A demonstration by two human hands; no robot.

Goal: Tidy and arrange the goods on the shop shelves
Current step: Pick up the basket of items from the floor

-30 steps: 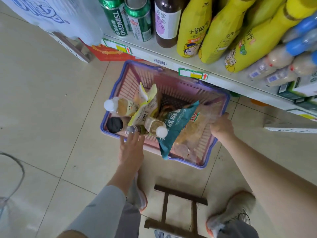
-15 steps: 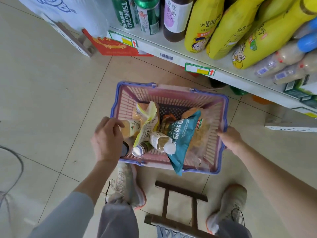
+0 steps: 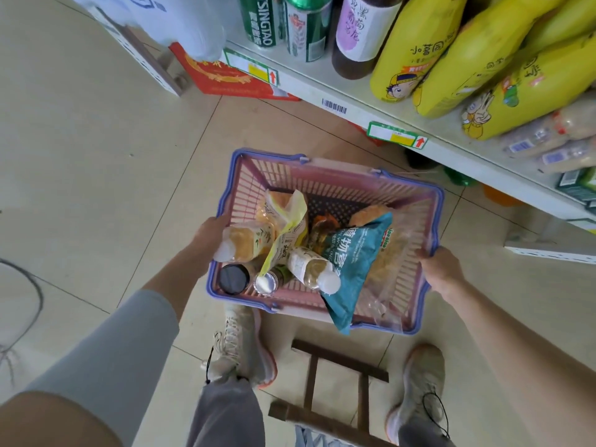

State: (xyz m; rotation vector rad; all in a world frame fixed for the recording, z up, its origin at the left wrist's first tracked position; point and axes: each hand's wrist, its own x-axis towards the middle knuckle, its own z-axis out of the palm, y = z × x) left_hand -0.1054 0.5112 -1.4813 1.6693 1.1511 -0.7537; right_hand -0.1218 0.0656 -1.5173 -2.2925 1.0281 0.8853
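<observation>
While the purple-rimmed pink plastic basket (image 3: 440,201) is gripped at both sides by left hand (image 3: 209,233) and right hand (image 3: 442,269), carrying seems underway; shelving is probably needed next.

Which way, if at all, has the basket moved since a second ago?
Yes. The basket has come out from under the shelf edge, toward the stool.

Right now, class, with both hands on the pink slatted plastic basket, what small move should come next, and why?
Probably lift the pink slatted plastic basket level towards the white shelf: the left hand and right hand grip its opposite rims, and the teal snack bag hangs over the near rim, so tilting might spill it.
</observation>
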